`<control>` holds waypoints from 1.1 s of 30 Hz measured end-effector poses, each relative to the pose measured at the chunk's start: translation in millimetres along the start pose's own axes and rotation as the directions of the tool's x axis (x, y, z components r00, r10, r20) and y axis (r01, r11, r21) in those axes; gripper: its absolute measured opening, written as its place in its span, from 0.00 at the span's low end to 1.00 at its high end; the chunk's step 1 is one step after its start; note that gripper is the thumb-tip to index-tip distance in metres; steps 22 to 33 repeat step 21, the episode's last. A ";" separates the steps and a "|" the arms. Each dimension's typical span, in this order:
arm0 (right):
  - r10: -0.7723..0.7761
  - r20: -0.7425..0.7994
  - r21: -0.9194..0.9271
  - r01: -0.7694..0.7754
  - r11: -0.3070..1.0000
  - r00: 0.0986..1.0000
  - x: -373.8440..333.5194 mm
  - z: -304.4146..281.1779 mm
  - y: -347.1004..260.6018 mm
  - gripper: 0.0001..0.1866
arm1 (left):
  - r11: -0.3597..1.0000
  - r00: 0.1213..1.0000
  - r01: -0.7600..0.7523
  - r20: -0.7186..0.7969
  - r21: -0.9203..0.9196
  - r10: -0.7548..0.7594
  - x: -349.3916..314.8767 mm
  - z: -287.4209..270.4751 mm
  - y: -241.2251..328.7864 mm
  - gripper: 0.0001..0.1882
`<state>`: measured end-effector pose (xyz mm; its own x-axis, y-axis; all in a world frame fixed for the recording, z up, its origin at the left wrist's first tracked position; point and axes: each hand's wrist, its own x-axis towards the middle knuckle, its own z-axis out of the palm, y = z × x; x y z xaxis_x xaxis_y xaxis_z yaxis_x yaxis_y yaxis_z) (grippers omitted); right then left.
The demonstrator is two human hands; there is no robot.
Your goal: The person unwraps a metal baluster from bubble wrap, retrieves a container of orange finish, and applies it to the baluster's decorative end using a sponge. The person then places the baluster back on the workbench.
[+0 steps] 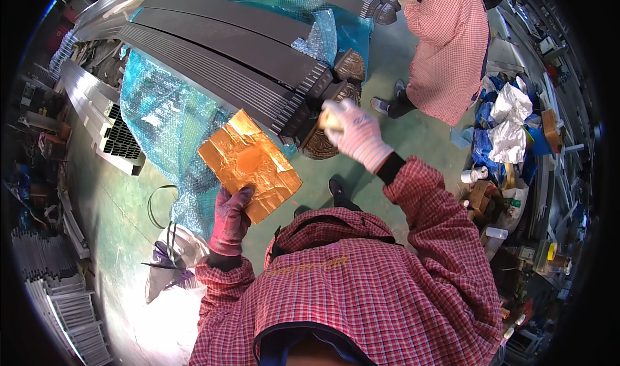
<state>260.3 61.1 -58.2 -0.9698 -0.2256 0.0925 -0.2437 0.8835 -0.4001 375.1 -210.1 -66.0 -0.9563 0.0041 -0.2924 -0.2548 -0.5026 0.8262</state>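
Note:
My left hand [229, 219], in a dark pink glove, grips the lower corner of a flat, wrinkled copper-gold foil-covered piece [236, 140] with a smooth orange patch in its middle. My right hand [361, 137], in a white striped glove, is closed around a small pale yellow piece, perhaps a sponge [329, 119]; most of it is hidden by the fingers. That hand is by the carved brown end piece [320, 145] of a dark grey ribbed column [226, 69]. Whether the yellow piece touches the carving, I cannot tell. Another carved end [349, 66] lies farther off.
Teal bubble wrap [165, 101] lies under and beside the columns. Silver hollow profiles [106, 121] stand at the left. A co-worker [445, 50] in a checked smock works at the far right, near blue and white bags [510, 121]. A whitish bag [177, 256] lies on the green floor.

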 end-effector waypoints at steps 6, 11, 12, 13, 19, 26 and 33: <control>0.128 -0.206 0.058 -0.118 0.991 0.970 -18.4 19.9 54.1 0.25 | 0.996 0.997 0.082 0.017 -0.030 -0.081 0.0 8.5 -4.0 0.22; 0.161 -0.230 0.563 -0.004 0.827 0.960 -32.7 -21.0 -3.8 0.25 | 0.998 0.989 0.054 0.140 -0.029 -0.049 9.7 3.3 -31.6 0.24; 0.086 -0.266 0.536 0.074 0.841 0.960 -32.2 -27.9 -11.1 0.24 | 0.999 0.982 0.031 0.189 -0.039 -0.023 14.0 1.2 -38.6 0.24; -0.024 -0.289 0.496 0.171 0.851 0.957 -31.7 -37.1 -24.0 0.24 | 0.999 0.972 0.009 0.236 -0.049 0.003 16.0 -0.7 -43.6 0.25; -0.311 0.076 0.025 0.310 0.950 0.947 -36.2 -52.7 -66.0 0.22 | 0.992 0.966 0.126 0.225 0.006 -0.124 17.3 30.0 -29.4 0.26; -0.215 0.086 0.015 0.214 0.977 0.973 -32.8 -58.8 -62.7 0.24 | 0.994 0.966 0.105 0.238 0.009 -0.104 16.8 31.6 -28.9 0.26; -0.215 0.086 0.015 0.214 0.977 0.973 -32.8 -58.8 -62.7 0.24 | 0.994 0.966 0.105 0.238 0.009 -0.104 16.8 31.6 -28.9 0.26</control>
